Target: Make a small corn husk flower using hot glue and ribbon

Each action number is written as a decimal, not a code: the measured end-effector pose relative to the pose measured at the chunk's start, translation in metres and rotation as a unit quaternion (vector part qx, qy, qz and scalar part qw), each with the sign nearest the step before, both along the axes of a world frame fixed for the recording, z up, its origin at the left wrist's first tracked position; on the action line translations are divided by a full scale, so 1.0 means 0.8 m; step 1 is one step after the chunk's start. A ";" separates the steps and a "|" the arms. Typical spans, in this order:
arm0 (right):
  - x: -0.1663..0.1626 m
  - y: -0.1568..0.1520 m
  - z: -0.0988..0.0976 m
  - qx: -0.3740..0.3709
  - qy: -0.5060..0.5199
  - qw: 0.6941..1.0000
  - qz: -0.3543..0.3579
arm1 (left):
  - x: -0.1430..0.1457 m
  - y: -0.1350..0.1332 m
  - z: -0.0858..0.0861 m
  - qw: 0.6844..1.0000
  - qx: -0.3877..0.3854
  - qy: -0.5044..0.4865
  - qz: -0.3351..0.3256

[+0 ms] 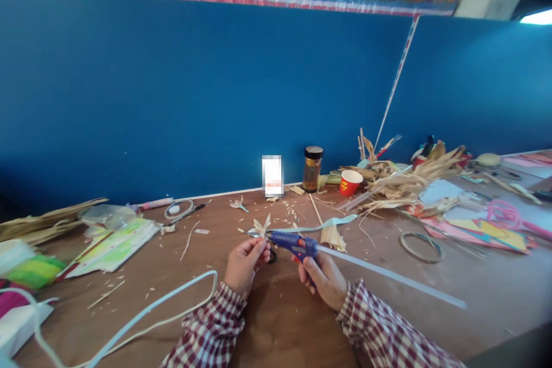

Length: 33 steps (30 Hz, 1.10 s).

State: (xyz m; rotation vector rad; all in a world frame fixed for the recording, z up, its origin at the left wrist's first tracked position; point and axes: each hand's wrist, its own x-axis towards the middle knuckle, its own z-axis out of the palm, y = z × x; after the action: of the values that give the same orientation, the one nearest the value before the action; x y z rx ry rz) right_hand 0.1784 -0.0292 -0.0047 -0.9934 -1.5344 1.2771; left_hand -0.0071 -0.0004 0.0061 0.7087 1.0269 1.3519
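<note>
My right hand [323, 277] is closed round the grip of a blue glue gun [293, 243], its nozzle pointing left. A long clear glue stick [388, 276] trails from the gun's back toward the right. My left hand [245, 261] pinches a small pale corn-husk flower [261, 226] just in front of the nozzle. Both hands hover over the brown table [280, 310], and both sleeves are red-and-white check.
A white cable [142, 313] loops across the table at the left. Dry husks [405, 181], a red paper cup [349, 181] and a dark jar [312, 168] stand at the back right. Packets and plastic [107, 241] lie at the left; a wire ring [421, 246] at the right. A blue partition [215, 98] rises behind.
</note>
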 end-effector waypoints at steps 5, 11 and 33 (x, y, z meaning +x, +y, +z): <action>0.000 0.000 -0.001 -0.005 -0.008 1.000 -0.004 | 0.002 0.000 0.000 1.000 0.007 0.011 -0.007; -0.001 0.000 0.004 -0.007 -0.013 1.000 -0.008 | 0.001 -0.001 0.000 1.000 0.011 0.014 -0.011; -0.001 -0.001 0.011 -0.001 -0.024 1.000 -0.019 | 0.001 -0.002 -0.001 1.000 0.011 0.003 -0.026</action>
State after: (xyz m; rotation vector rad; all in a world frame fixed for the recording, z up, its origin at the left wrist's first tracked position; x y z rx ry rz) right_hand 0.1777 -0.0304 0.0039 -1.0557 -1.5436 1.2379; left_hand -0.0064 -0.0019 0.0052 0.7521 0.9939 1.3192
